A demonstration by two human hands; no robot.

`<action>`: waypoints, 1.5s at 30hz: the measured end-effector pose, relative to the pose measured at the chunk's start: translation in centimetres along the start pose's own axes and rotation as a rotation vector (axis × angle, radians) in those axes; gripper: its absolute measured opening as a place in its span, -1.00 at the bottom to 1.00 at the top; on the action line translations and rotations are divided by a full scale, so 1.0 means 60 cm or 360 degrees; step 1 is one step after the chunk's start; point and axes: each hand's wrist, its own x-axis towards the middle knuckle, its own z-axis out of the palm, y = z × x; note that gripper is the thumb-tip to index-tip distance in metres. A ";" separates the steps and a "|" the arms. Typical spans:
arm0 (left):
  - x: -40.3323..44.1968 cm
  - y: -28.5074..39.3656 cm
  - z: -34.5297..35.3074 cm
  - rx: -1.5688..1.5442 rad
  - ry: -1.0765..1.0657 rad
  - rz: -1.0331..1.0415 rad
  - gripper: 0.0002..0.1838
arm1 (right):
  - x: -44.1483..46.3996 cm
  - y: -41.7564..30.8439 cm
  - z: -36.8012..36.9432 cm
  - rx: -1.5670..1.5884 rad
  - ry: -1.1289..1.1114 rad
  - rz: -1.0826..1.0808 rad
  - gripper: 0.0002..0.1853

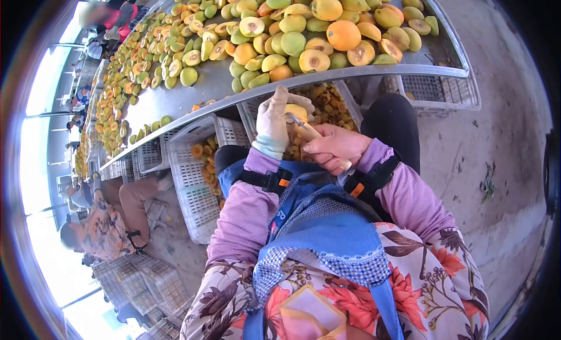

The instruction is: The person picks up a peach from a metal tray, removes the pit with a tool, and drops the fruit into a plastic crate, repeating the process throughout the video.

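- Nearest the camera, a blue cloth apron with checked trim (327,237) lies over a cream floral garment with coral blooms (225,302).
- The left hand (272,122), in a whitish glove, is closed around a rounded yellow fruit piece (297,112), its thumb pointing up.
- The right hand (339,146) grips a slim metal-bladed tool with a pale handle (310,131); its blade points toward the fruit piece and overlaps it, though actual contact is hard to tell.
- The fruit piece therefore lies between the hands, within the left fingers and just beyond the right fist.
- Both wrists wear black straps with orange tabs (266,181) over striped purple sleeves (418,188).
- Beneath and beyond the hands, cut orange-yellow fruit (332,100) fills a container between the dark-clad knees (392,126).
- To the left stands a white slatted plastic crate (193,191) with more cut fruit.
- Just past the hands runs the rim of a shiny metal table (350,72), heaped with green, yellow and orange fruit, whole and halved (292,27).
- Far left, a person in a patterned orange top (105,230) sits near stacked crates (140,278).
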 end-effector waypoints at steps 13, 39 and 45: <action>-0.012 0.005 0.008 -0.0754 0.0132 -0.0168 -0.44 | 0.010 0.024 -0.010 0.0200 -0.0429 -0.0133 -0.81; 0.207 0.092 -0.084 0.2252 0.0114 0.0393 -0.60 | 0.058 0.053 -0.006 -0.1312 0.0910 -0.0709 -0.83; 0.138 0.085 -0.107 -0.0825 0.0161 -0.0023 -0.71 | 0.059 0.049 0.011 -0.0753 0.0865 -0.0781 -0.75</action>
